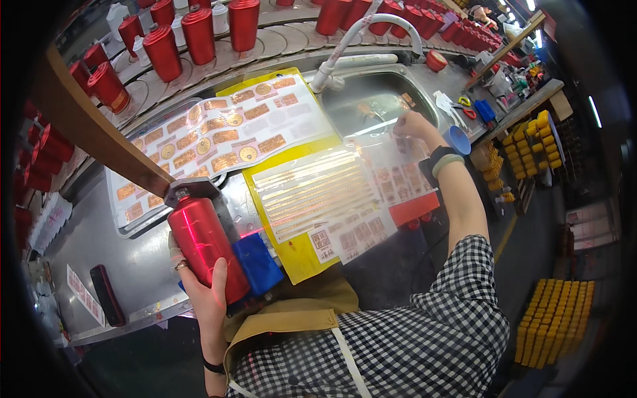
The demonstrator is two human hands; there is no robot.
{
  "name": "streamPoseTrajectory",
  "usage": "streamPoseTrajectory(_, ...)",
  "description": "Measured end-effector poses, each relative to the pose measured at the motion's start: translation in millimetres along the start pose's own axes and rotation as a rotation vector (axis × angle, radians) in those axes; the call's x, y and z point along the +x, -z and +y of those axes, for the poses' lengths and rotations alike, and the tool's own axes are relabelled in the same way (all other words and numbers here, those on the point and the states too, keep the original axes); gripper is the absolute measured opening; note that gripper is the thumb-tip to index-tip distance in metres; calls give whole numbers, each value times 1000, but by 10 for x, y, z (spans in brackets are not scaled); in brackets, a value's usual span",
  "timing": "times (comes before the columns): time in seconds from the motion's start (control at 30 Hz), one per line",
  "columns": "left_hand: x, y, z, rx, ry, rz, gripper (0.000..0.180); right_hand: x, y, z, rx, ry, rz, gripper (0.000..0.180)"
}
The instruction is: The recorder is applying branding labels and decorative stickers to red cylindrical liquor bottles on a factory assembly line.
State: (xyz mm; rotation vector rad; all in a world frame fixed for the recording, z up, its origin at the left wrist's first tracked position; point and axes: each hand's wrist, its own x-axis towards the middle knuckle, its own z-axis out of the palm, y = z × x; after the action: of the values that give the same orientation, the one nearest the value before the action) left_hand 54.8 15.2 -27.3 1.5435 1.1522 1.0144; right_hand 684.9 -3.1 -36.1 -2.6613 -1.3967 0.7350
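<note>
My left hand (211, 292) wraps round the lower side of a glossy red bottle (202, 232). The bottle's narrow end meets a dark bracket (189, 189) at the tip of a brown wooden arm (106, 126). By the near right rim of the sink (358, 83), my right hand (415, 126) has its fingers bent together; what they pinch is too small to make out. Beneath it lies a clear sheet of decals (398, 179). Gold-striped decal strips (315, 192) rest beside that on a yellow mat (298, 259). A blue block (257, 262) touches the bottle's right side.
A larger gold decal sheet (225, 129) covers a tray at the left. A white faucet (325, 76) arches over the sink. Red bottles (199, 33) line the conveyor behind. Scissors (464, 106) and a blue cup (458, 139) sit right of the sink; a dark phone (107, 295) lies left.
</note>
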Motion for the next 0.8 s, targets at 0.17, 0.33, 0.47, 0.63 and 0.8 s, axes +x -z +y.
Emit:
streamPoseTrajectory(0.17,-4,-21,194,-87,123,-33,77,171,-80,-534,11,174,269,19)
streamPoseTrajectory(0.33,8,-22,93,-30,29,-5,78,261,-155,-1013,394,89,362,30)
streamPoseTrajectory(0.47,43,-6,28,-27,5,-23,82,233,-316,-1225,105,-260,-49,28)
streamPoseTrajectory(0.63,-7,27,187,-54,82,4,86,264,-432,-1392,-323,231,222,35)
streamPoseTrajectory(0.8,78,-50,155,-72,44,-65,90,397,-568,-1236,-496,347,154,21)
